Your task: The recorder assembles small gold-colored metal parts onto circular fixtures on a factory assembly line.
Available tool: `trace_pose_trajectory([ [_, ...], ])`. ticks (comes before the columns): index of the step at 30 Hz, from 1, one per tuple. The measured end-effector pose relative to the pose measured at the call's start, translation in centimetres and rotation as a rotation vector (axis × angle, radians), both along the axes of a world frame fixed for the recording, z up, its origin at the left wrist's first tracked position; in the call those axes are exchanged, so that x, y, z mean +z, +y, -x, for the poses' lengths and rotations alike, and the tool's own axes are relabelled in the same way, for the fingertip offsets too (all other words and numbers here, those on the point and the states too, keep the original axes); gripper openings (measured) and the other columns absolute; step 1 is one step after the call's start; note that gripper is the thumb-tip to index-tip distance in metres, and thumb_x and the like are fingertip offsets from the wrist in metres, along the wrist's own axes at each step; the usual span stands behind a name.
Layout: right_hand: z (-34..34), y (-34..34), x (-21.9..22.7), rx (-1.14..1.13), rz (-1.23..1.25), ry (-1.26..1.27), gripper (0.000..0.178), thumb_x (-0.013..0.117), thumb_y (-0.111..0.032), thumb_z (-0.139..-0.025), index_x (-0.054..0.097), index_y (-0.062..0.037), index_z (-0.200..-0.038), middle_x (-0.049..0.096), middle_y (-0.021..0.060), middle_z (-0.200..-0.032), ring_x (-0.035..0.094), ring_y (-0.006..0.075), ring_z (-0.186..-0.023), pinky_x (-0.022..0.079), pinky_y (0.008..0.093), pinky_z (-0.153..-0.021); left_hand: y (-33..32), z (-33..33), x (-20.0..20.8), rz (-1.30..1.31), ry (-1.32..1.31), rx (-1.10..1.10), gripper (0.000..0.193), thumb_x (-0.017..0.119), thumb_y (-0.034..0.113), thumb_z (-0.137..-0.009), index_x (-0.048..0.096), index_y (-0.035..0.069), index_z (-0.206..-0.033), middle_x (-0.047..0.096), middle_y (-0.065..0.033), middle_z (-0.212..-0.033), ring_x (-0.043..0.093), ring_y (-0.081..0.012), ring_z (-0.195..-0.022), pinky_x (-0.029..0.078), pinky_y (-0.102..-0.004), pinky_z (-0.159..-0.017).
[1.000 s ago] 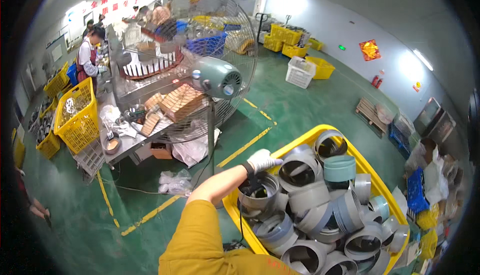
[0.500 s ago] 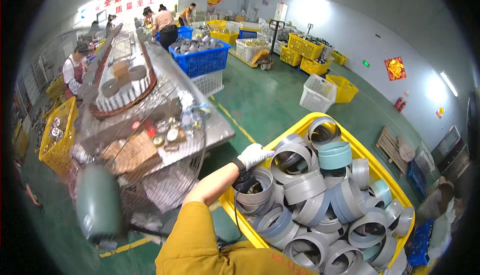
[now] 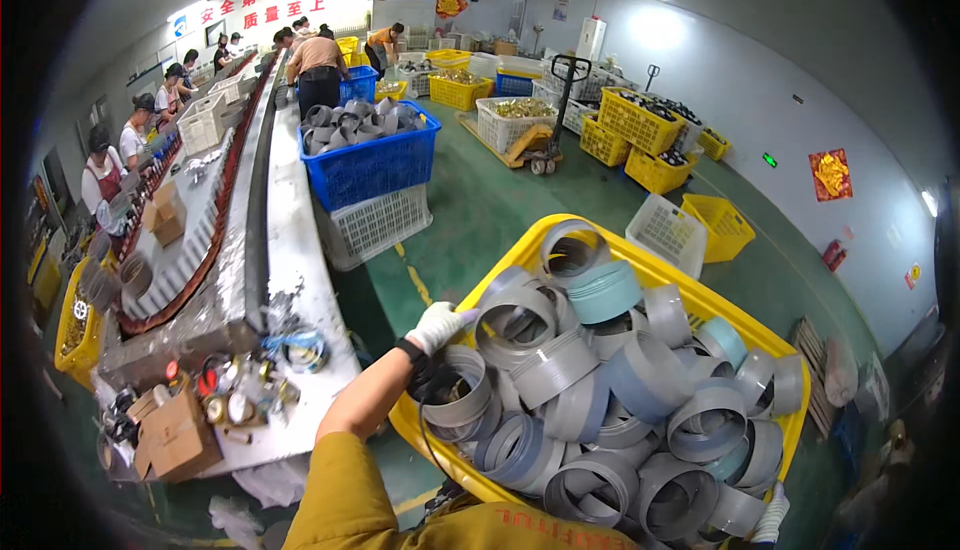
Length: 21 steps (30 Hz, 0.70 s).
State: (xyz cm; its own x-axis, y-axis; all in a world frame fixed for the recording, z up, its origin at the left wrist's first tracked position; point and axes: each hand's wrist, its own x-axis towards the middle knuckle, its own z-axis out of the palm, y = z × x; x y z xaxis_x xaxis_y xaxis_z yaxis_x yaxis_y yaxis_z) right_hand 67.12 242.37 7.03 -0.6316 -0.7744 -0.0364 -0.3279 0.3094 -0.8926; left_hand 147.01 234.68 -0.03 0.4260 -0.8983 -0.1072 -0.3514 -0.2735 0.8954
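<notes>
My left hand [image 3: 438, 328], in a white glove with purplish fingertips, is closed over the left rim of a big yellow tub [image 3: 700, 295]. A dark band circles that wrist, and a dark object with a cable hangs just below it, inside the tub. Grey plastic rings [image 3: 650, 377] fill the tub in a loose heap, several with blue-grey bands. A pale teal ring [image 3: 604, 291] lies among them near the far end. At the lower right, my right hand [image 3: 772, 512], also gloved, shows only partly, closed at the tub's near right rim.
Ahead to the left, a blue crate [image 3: 372, 172] of grey rings stands on a white crate [image 3: 378, 225]. A long worktable [image 3: 300, 300] runs along the left, with people beside it. A white crate [image 3: 668, 234] and a yellow crate [image 3: 722, 227] stand beyond the tub. Farther back is a pallet jack [image 3: 545, 140].
The tub, with my left hand on its rim, has come nearer the blue crate. My view has turned slightly left. My right hand now shows at the lower right.
</notes>
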Motion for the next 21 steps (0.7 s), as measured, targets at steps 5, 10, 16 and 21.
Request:
trace_pose_trajectory([
  [5,-8.5,-28.3,-2.6,0.2,0.112,-0.078,0.052,0.056,-0.048,-0.089,0.061,0.0031,-0.099,0.061,0.0089,-0.089,0.058,0.0209,-0.077,0.047,0.0383,-0.067,-19.4,-14.4,-3.7,0.027,-0.006,0.17,0.052,0.073,0.045,-0.076,0.069,-0.003,-0.093,0.069,-0.0126,-0.078,0.064,-0.0199,-0.069,0.049,-0.0341,-0.065],
  [10,-12.8,-47.8,-4.3,0.201,0.066,-0.219,0.053,0.059,-0.047,-0.087,0.061,0.0021,-0.107,0.061,0.008,-0.093,0.058,0.0213,-0.078,0.048,0.0371,-0.068,-36.3,-22.6,3.2,0.016,0.051,0.174,0.052,0.072,0.043,-0.077,0.068,-0.006,-0.095,0.069,-0.0132,-0.081,0.064,-0.0193,-0.07,0.049,-0.0333,-0.066],
  [16,-29.1,-77.3,-3.9,0.27,0.172,-0.378,0.051,0.06,-0.046,-0.087,0.06,0.0015,-0.107,0.06,0.0069,-0.091,0.058,0.0208,-0.077,0.048,0.0367,-0.067,-57.2,-34.5,3.0,0.05,0.139,0.251,0.049,0.073,0.04,-0.078,0.068,-0.006,-0.094,0.069,-0.0115,-0.079,0.062,-0.0178,-0.067,0.048,-0.0322,-0.062],
  [21,-48.7,-98.2,1.6,0.424,0.177,-0.393,0.048,0.061,-0.042,-0.086,0.061,0.0025,-0.105,0.061,0.009,-0.091,0.056,0.0209,-0.078,0.047,0.0352,-0.069,-70.3,-50.2,-1.4,0.235,0.424,0.361,0.038,0.075,0.032,-0.079,0.068,-0.004,-0.089,0.066,-0.006,-0.076,0.058,-0.0115,-0.067,0.047,-0.0297,-0.06],
])
